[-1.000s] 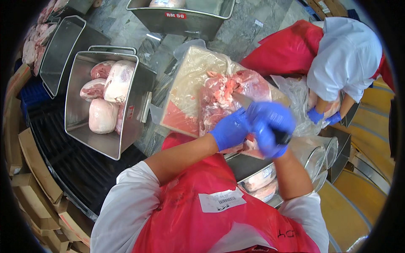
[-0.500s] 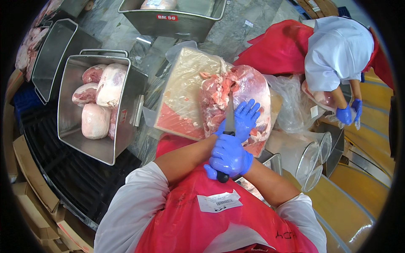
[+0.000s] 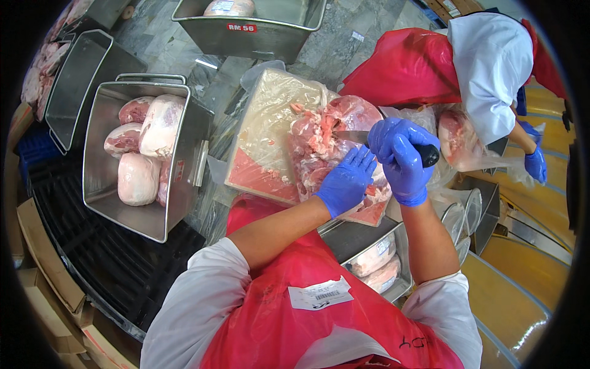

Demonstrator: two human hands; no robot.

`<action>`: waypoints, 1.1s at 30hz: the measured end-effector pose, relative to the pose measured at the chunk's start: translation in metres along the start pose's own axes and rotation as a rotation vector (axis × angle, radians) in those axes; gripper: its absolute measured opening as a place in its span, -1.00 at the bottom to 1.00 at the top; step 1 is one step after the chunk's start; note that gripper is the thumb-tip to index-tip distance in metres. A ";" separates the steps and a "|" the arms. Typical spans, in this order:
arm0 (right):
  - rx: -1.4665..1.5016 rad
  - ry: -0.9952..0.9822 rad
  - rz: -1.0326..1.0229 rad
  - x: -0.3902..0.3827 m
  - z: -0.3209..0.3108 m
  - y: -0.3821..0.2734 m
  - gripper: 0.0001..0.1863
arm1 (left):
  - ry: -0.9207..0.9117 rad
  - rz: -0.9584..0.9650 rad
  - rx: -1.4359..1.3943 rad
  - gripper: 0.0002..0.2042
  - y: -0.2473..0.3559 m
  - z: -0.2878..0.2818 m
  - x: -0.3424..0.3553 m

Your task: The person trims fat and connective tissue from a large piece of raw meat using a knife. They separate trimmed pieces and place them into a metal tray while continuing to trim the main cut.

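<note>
A large piece of raw meat (image 3: 310, 141) lies on a cutting board (image 3: 258, 144) covered with clear film. My left hand (image 3: 347, 181), in a blue glove, rests flat on the meat with its fingers stretched out. Above and right of it, my right hand (image 3: 402, 154), gloved likewise, is wrapped round the black handle of a knife (image 3: 353, 136). The blade points left, with its tip at the loose pink trimmings near the middle of the meat. Both hands hide part of the meat's right side.
Left of the board stands a steel bin (image 3: 92, 160) with several meat pieces. Another steel bin (image 3: 246, 40) is at the far side. Below my right forearm, a steel container (image 3: 399, 289) holds packed meat. At right, a co-worker (image 3: 491, 67) bends over bagged meat (image 3: 455, 135).
My right hand has moved up and right with the knife, whose blade has swung from pointing away to pointing left. My left hand stays on the meat. The co-worker's gloved hands have shifted right.
</note>
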State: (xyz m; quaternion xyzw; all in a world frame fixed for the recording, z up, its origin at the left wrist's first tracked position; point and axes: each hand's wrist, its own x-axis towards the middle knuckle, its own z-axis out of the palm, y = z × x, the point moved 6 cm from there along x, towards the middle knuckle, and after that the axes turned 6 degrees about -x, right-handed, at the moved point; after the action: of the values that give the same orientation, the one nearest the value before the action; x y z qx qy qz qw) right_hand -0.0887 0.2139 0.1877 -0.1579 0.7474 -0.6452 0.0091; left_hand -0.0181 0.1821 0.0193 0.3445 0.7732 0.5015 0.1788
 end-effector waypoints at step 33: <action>0.038 0.388 -0.155 -0.114 -0.063 -0.086 -0.67 | 0.639 -0.033 0.156 -0.58 -0.055 -0.119 -0.069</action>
State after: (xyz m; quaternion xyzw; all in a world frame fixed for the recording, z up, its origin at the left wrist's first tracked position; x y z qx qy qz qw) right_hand 0.0251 0.2928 0.2596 -0.0877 0.7084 -0.6763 -0.1818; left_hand -0.0636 0.0408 0.0167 0.1696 0.8318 0.5206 -0.0914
